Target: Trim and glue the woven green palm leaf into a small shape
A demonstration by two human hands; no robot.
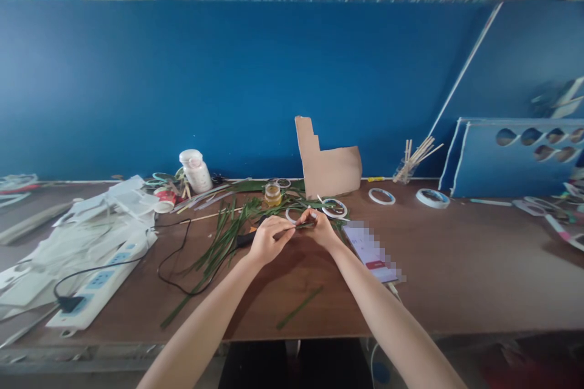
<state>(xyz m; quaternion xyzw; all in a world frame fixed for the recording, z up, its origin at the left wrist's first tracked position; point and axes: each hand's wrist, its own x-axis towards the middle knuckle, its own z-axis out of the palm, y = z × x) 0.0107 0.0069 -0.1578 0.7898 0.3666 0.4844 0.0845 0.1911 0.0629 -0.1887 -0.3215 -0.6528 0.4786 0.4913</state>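
My left hand (270,239) and my right hand (320,229) meet over the middle of the table. Pinched between their fingertips is a small green leaf strip (305,225), partly hidden by the fingers. Long green leaf strips (224,232) lie in a loose pile to the left of my left hand. A black-handled tool (245,239) with a cord rests right beside that hand, its front end covered. A single leaf strip (300,307) lies apart near the front edge. Just beyond my hands stands a small jar (272,195) with yellowish contents.
Tape rolls (382,196) and a cardboard cutout (331,171) stand behind. A phone (370,252) lies right of my right hand. At left are a power strip (103,282), white scraps (98,225) and a white bottle (196,171). Sticks (417,155) fill a cup.
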